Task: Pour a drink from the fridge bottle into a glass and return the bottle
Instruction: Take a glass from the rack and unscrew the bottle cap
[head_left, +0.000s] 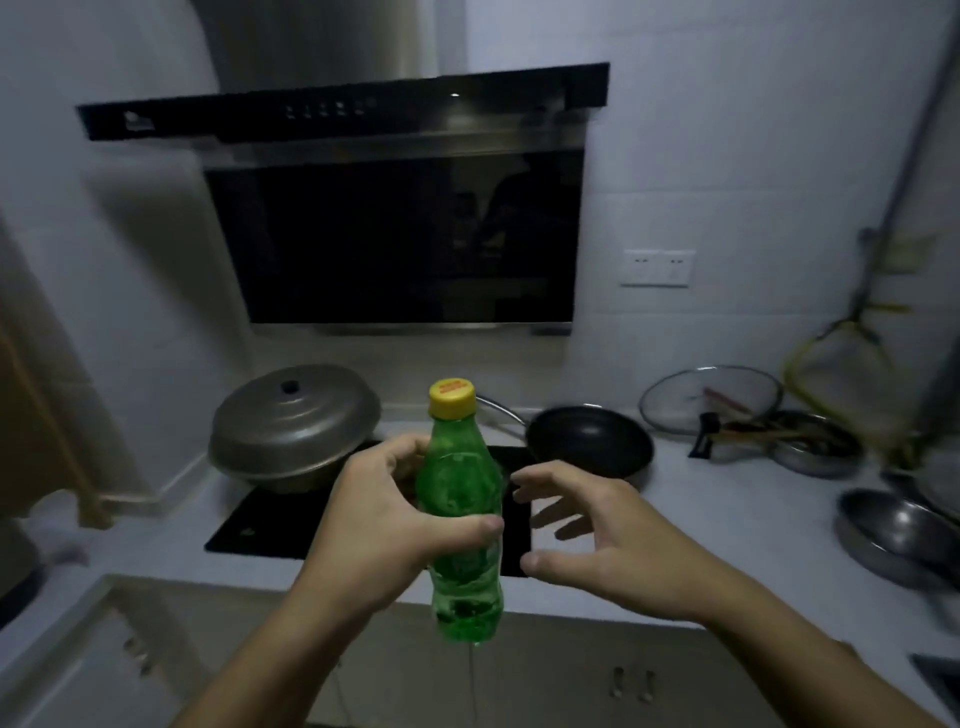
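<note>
Here, a person holds a green bottle (464, 519) upright in mid-air before a kitchen counter (727, 525), at the centre of the frame.

Largest, a dark range hood (395, 208) fills the upper middle; below it a lidded wok (293, 423) sits centre left and a black frying pan (589, 439) centre right. The left hand (374, 525) wraps the bottle's middle, thumb across the front. The right hand (608, 535), fingers spread and holding nothing, hovers just right of the bottle, apart from it. The bottle's long axis runs vertically, with the yellow cap (452, 397) still on at the top and open air above it. No glass is visible.
</note>
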